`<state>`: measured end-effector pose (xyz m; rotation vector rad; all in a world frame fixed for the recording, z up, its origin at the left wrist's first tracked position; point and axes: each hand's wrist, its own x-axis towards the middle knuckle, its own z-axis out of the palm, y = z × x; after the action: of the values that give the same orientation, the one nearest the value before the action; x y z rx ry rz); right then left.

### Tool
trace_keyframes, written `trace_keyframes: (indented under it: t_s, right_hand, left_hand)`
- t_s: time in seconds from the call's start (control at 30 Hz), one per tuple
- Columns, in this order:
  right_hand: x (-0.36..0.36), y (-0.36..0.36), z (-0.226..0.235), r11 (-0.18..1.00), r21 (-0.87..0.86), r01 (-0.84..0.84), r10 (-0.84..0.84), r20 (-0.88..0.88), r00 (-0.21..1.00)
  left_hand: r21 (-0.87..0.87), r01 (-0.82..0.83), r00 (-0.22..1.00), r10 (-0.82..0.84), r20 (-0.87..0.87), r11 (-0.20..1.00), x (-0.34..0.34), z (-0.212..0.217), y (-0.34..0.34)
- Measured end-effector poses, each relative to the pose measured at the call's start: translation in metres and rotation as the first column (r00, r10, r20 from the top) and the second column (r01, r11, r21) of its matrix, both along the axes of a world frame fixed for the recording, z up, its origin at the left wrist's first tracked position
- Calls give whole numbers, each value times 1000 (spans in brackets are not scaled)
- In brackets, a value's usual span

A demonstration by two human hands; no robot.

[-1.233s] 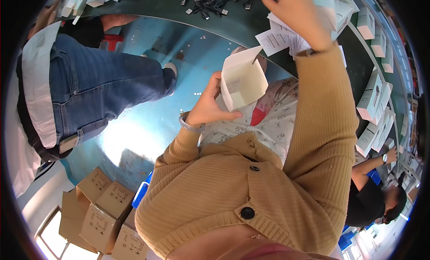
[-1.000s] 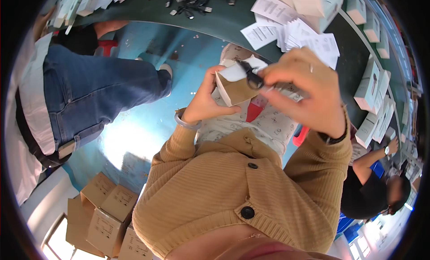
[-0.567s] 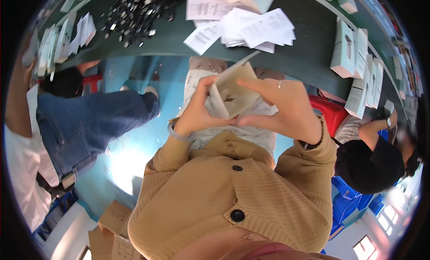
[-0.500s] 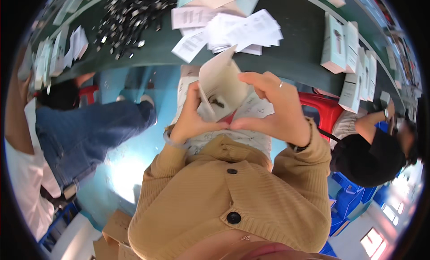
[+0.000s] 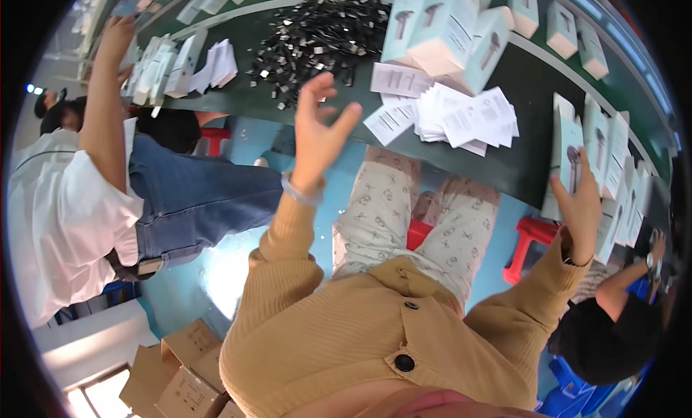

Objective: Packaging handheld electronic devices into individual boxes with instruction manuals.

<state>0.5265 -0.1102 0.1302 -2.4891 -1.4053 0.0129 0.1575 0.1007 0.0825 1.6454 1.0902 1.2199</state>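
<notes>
At the right of the table, my right hand [image 5: 582, 205] grips a small white and pale blue carton [image 5: 564, 140], thumb and fingers at its sides. It stands at the near end of a row of similar cartons [image 5: 604, 148]. The carton's side bears a picture of a dark gadget with a round head. My left hand [image 5: 319, 133] is raised near the table's front edge with its fingers apart, holding nothing. Just beyond it lies a pile of short black cables [image 5: 317, 39] with silvery ends. To its right is a stack of printed paper leaflets [image 5: 461, 119].
Several cartons [image 5: 440, 32] stand behind the leaflets, and more [image 5: 577, 39] line the far strip. A person in a white top [image 5: 79, 216] sits at left; another in black [image 5: 613, 331] is at right. Cardboard boxes [image 5: 191, 389] lie behind me at lower left.
Both hands were together around an open carton over my lap. Now they are apart: the left has moved up toward the cables, the right out to the carton row. The view has shifted too.
</notes>
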Motion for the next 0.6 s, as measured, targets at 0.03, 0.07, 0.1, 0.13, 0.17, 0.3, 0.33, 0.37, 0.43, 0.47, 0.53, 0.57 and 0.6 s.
trace_keyframes:
  t_s: [0.03,0.07,0.1,0.13,0.17,0.3,0.33,0.37,0.43,0.47,0.53,0.57,0.6]
  right_hand:
    - [11,3,-7,999,-33,25,-20,148,989]
    - [23,6,-14,996,-61,58,-38,294,955]
    - [32,10,-13,991,-54,121,-95,352,931]
    - [30,14,-7,991,2,134,-122,422,898]
    - [27,15,-2,988,56,147,-155,490,858]
    - [6,38,9,954,295,-42,-95,436,895]
    - [-10,54,7,937,330,-116,-27,400,916]
    - [-21,60,9,924,350,-154,7,386,922]
    - [-36,71,7,897,384,-220,79,351,933]
    - [-45,74,9,894,384,-232,107,320,942]
    - [-54,78,9,860,430,-274,188,232,954]
    - [-59,79,9,841,457,-290,221,199,955]
    - [-65,77,12,825,487,-288,258,129,957]
  left_hand:
    - [113,-112,981,128,-148,987,-12,1,20]
    - [243,-187,940,245,-236,952,-24,0,41]
    - [367,-190,914,300,-273,911,-32,3,58]
    - [386,-172,906,300,-300,906,-36,6,73]
    - [376,-160,912,282,-298,913,-36,15,81]
    - [290,74,970,-1,-245,954,24,52,85]
    - [315,100,963,-12,-271,944,31,61,81]
    - [292,138,927,-20,-374,946,53,71,79]
    - [303,202,861,-22,-508,931,93,84,73]
    - [326,216,800,24,-600,920,110,92,69]
    - [270,238,750,0,-661,933,129,90,77]
    - [210,247,692,-21,-721,946,133,88,80]
    - [220,257,725,-37,-688,941,130,85,81]
